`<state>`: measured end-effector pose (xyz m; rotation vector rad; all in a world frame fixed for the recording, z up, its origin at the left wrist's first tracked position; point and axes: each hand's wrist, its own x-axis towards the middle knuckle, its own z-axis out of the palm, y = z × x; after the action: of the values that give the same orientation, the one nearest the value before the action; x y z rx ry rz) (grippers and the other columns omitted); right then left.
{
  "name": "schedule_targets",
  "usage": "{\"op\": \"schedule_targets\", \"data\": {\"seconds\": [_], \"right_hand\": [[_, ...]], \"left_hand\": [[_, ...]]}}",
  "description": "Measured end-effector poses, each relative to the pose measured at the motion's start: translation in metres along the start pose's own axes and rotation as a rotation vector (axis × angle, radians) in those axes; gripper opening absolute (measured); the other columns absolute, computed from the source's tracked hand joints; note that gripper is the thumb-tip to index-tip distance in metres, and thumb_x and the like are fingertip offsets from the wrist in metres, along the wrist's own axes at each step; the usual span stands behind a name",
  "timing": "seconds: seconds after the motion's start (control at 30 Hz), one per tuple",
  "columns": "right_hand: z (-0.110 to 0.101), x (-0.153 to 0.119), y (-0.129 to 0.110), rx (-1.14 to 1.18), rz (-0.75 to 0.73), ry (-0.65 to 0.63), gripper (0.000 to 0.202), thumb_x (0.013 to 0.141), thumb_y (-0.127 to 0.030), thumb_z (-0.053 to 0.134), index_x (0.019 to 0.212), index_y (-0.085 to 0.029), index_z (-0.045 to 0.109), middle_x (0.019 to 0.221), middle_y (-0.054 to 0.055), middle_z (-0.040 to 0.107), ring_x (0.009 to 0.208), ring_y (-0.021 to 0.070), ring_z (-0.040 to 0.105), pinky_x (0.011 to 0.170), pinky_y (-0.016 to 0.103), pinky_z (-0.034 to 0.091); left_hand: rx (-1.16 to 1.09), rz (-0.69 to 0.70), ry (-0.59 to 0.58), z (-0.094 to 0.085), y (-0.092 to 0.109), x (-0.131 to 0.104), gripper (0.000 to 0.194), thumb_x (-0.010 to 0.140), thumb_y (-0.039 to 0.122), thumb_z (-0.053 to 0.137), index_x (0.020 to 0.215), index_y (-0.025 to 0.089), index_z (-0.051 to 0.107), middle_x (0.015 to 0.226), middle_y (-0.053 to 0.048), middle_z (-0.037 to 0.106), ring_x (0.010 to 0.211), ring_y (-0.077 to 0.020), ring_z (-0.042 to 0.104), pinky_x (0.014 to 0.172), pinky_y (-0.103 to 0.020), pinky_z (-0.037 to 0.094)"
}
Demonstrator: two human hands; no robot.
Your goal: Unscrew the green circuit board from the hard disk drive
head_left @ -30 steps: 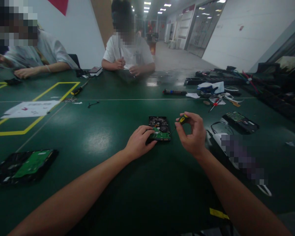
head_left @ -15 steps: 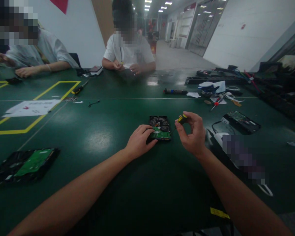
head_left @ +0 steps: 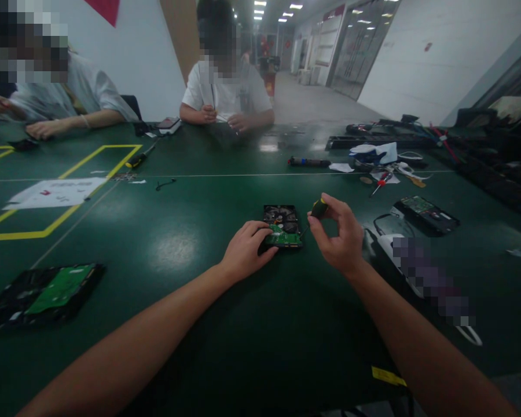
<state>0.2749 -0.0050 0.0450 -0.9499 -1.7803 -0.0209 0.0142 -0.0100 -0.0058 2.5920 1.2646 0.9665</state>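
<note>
A hard drive [head_left: 282, 217] with a green circuit board lies on the dark green table in front of me. My left hand [head_left: 249, 246] grips its left side, thumb at the near edge and fingers over the board. Between the thumb and fingers of my right hand [head_left: 337, 234] is a black and yellow screwdriver [head_left: 318, 207]. The handle tilts up to the right, and the thin shaft slants down to the drive's right edge near the board. Whether the tip sits in a screw is too small to tell.
Another hard drive [head_left: 65, 289] lies at the left, and a third drive [head_left: 426, 214] at the right beside a white power strip [head_left: 393, 249]. A second screwdriver [head_left: 139, 156] rests near yellow tape. Tools and cables lie at the back right. Two people sit across the table.
The screwdriver's handle has turned and stands a little more upright in my right hand. My left hand and the hard drive have stayed in place.
</note>
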Motion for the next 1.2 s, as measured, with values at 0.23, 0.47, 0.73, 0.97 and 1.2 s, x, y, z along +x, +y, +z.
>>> {"op": "schedule_targets", "data": {"seconds": [0.23, 0.47, 0.73, 0.97, 1.2], "right_hand": [[0.0006, 0.0004, -0.0034, 0.108, 0.062, 0.015, 0.062, 0.091, -0.013, 0.067, 0.147, -0.030, 0.047, 0.141, 0.010, 0.065, 0.104, 0.0243, 0.078, 0.094, 0.046, 0.068], [-0.0037, 0.0047, -0.0079, -0.023, -0.041, 0.021, 0.064, 0.089, -0.014, 0.071, 0.147, -0.034, 0.054, 0.131, 0.007, 0.067, 0.107, 0.0261, 0.073, 0.086, 0.045, 0.069], [0.0013, -0.0001, -0.0034, 0.146, 0.055, 0.053, 0.059, 0.090, -0.014, 0.068, 0.143, -0.030, 0.050, 0.138, 0.010, 0.065, 0.106, 0.0249, 0.076, 0.090, 0.047, 0.068], [0.0006, 0.0000, -0.0014, 0.023, 0.026, 0.070, 0.058, 0.088, -0.018, 0.075, 0.140, -0.034, 0.055, 0.119, 0.006, 0.068, 0.090, 0.0218, 0.072, 0.080, 0.045, 0.067], [0.0004, 0.0007, -0.0001, 0.043, 0.000, 0.043, 0.063, 0.089, -0.014, 0.070, 0.146, -0.033, 0.051, 0.134, 0.009, 0.063, 0.102, 0.0246, 0.074, 0.088, 0.047, 0.067]], "left_hand": [[0.003, -0.023, -0.006, -0.0001, 0.0001, -0.0009, 0.038, 0.094, 0.037, 0.073, 0.128, 0.023, 0.064, 0.138, -0.012, 0.061, 0.130, -0.0328, 0.058, 0.105, -0.056, 0.057], [0.008, -0.046, -0.023, 0.0022, -0.0021, -0.0025, 0.041, 0.092, 0.038, 0.075, 0.128, 0.022, 0.064, 0.142, -0.014, 0.058, 0.134, -0.0339, 0.055, 0.108, -0.057, 0.055], [0.003, -0.069, -0.020, 0.0008, -0.0009, -0.0038, 0.041, 0.093, 0.039, 0.075, 0.128, 0.023, 0.063, 0.150, -0.015, 0.052, 0.138, -0.0361, 0.053, 0.108, -0.059, 0.056], [-0.001, -0.081, -0.039, 0.0018, -0.0013, -0.0042, 0.042, 0.093, 0.041, 0.074, 0.129, 0.024, 0.061, 0.166, -0.015, 0.037, 0.148, -0.0378, 0.046, 0.112, -0.061, 0.053], [0.012, -0.076, -0.073, 0.0005, 0.0005, -0.0015, 0.043, 0.094, 0.041, 0.072, 0.130, 0.021, 0.058, 0.155, -0.016, 0.051, 0.146, -0.0352, 0.047, 0.117, -0.058, 0.049]]}}
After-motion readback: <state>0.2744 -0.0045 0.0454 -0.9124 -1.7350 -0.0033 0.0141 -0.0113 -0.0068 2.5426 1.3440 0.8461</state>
